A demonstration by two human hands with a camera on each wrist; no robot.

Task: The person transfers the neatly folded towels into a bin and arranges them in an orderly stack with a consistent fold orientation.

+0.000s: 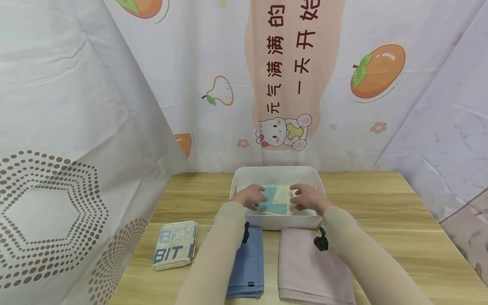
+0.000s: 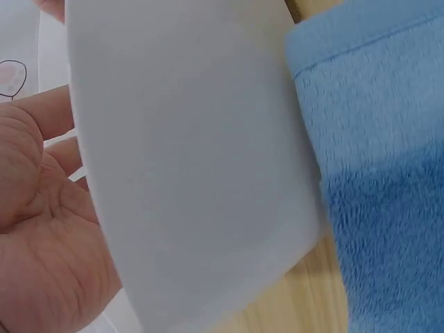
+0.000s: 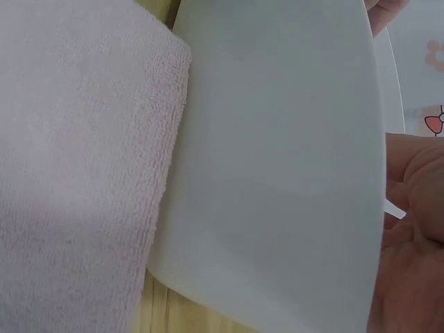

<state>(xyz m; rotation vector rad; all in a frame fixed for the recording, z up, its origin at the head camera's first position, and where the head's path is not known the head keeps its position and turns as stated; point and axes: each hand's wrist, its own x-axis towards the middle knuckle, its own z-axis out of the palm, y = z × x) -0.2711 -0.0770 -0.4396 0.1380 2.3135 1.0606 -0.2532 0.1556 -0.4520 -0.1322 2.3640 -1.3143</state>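
At your far left hangs a white sheet printed with brown dotted hexagons (image 1: 72,114). Beside it, on the light wood-grain table (image 1: 381,212), lies a small folded cream towel with blue lettering (image 1: 175,245), well apart from your hands. Next, partly under your left forearm in its beige sleeve (image 1: 213,258), is a folded blue terry towel with a darker band (image 1: 249,262), just in front of the bin; a small black device (image 1: 245,233) sits at that wrist.

Your left hand (image 1: 250,197) reaches over the front rim of a white rectangular plastic bin with rounded corners (image 1: 276,222). Its fingers are spread and lightly bent at the left edge of a folded cream-and-teal cloth (image 1: 277,199), which lies inside the bin between your two hands. You cannot tell whether the fingertips press on it.

Your right hand (image 1: 308,197) mirrors this at the cloth's right edge, with its thumb and fingers apart and softly bent; contact there is also unclear. A second black device (image 1: 321,240) is at this wrist. Below, partly under your right forearm, a folded pale pink terry towel (image 1: 310,267) lies in front of the bin, to the right of the blue one.
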